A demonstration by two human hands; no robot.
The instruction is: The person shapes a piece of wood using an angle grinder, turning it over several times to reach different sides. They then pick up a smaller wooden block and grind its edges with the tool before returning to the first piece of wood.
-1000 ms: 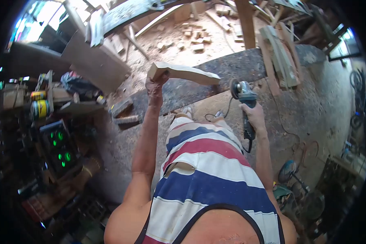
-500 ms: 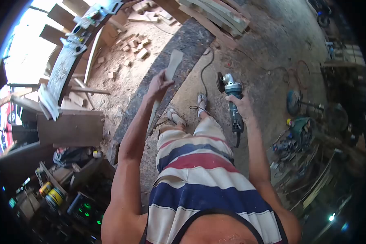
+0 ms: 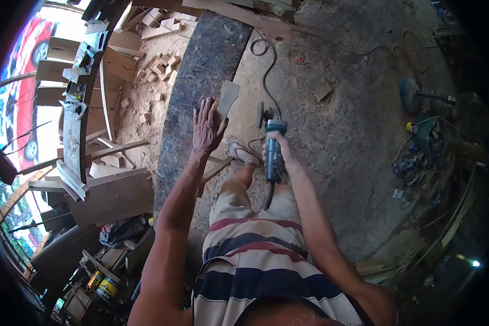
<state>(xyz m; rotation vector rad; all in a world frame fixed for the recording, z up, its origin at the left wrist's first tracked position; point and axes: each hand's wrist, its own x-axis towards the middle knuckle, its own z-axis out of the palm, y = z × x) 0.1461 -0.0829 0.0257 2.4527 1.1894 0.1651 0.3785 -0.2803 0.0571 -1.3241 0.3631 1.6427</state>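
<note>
My left hand (image 3: 205, 129) is stretched out flat, fingers extended and thumb apart, over a shaped piece of wood (image 3: 230, 99). The wood's pale, flared end shows beyond my thumb; its middle is hidden by the hand, and a narrower part (image 3: 215, 169) reappears by my wrist. Under that hand is the long dark board (image 3: 193, 81). My right hand (image 3: 280, 142) is wrapped around the body of a teal angle grinder (image 3: 274, 165). Its disc (image 3: 261, 115) stands edge-on at the far end, pointing toward the wood, with a gap between them.
The grinder's cord (image 3: 268, 76) loops over the dusty floor ahead. Small wood blocks (image 3: 160, 68) lie among sawdust at the left, near a long bench plank (image 3: 73, 138). A pedestal-like blue disc (image 3: 409, 96) and cluttered tools (image 3: 418, 155) are at the right. My sandalled foot (image 3: 243, 153) is close by.
My left hand has gone from gripping the wood to lying spread over it. The grinder in my right hand has come left, nearer the wood. The view has shifted.
</note>
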